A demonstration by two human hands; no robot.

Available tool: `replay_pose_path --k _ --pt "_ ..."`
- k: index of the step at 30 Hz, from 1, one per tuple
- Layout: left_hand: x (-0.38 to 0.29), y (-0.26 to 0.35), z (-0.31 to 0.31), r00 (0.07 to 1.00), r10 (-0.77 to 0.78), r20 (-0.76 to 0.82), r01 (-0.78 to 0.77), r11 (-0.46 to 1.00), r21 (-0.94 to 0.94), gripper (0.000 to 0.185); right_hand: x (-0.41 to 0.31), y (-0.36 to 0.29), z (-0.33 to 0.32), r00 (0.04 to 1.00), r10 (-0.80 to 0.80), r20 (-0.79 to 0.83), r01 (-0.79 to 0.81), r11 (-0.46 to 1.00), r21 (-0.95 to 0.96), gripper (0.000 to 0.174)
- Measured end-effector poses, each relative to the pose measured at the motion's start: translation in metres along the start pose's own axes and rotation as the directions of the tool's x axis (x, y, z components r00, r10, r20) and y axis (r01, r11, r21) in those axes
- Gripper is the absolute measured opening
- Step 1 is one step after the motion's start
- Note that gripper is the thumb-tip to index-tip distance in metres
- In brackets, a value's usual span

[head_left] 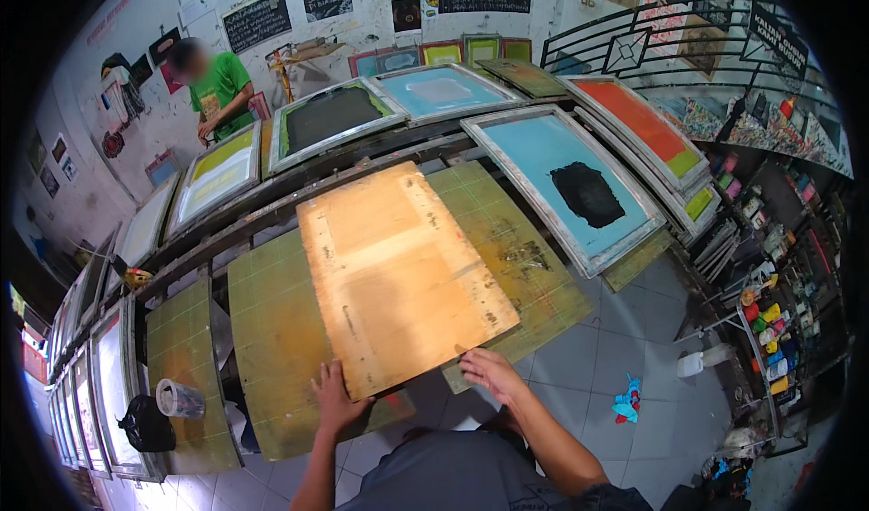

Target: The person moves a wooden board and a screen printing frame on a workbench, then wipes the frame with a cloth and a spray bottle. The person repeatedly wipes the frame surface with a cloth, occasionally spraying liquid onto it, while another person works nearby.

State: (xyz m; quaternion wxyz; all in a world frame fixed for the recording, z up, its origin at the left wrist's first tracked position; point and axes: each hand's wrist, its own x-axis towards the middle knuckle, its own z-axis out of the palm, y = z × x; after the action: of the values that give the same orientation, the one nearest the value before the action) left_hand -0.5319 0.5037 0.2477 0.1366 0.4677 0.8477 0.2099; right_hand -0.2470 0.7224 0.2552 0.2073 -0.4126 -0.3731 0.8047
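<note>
A pale plywood board point(400, 287) lies tilted across two green-stained printing pallets, the left one point(271, 348) and the right one point(516, 239). Tape strips and dark smudges mark its surface. My left hand point(336, 399) grips its near left corner, fingers along the side edge and thumb at the front. At the near edge, toward the right corner, my right hand point(492, 375) holds the board with bent fingers; part of its grip is hidden. Beyond the right pallet rests a screen-printing frame point(523, 148) with blue mesh and a black patch of ink.
More screen frames line the far rail, including one with orange ink point(628, 117). A plastic tub point(180, 399) and a black plastic bag point(146, 423) sit at left. A co-worker in a green shirt point(227, 87) stands behind. Ink containers point(770, 334) crowd a rack; a rag point(628, 399) lies on the floor.
</note>
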Motion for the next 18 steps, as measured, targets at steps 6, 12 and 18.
replay_pose_path --k 6,12,18 --pt "-0.001 0.038 -0.012 0.988 -0.155 0.000 0.150 0.958 0.243 0.116 0.013 -0.101 -0.151 0.960 -0.271 -0.065 0.232 0.906 -0.353 0.041" --pt "0.069 0.211 0.028 0.997 -0.015 -0.072 -0.024 0.854 -0.520 0.079 0.090 -0.286 -0.410 0.509 -0.793 -0.336 0.213 0.494 -0.843 0.053" --pt "0.182 0.389 0.173 0.950 0.032 0.312 0.240 0.565 -0.790 0.068 0.160 -0.362 -0.529 0.427 -0.855 -0.295 -0.068 0.295 -0.953 0.067"
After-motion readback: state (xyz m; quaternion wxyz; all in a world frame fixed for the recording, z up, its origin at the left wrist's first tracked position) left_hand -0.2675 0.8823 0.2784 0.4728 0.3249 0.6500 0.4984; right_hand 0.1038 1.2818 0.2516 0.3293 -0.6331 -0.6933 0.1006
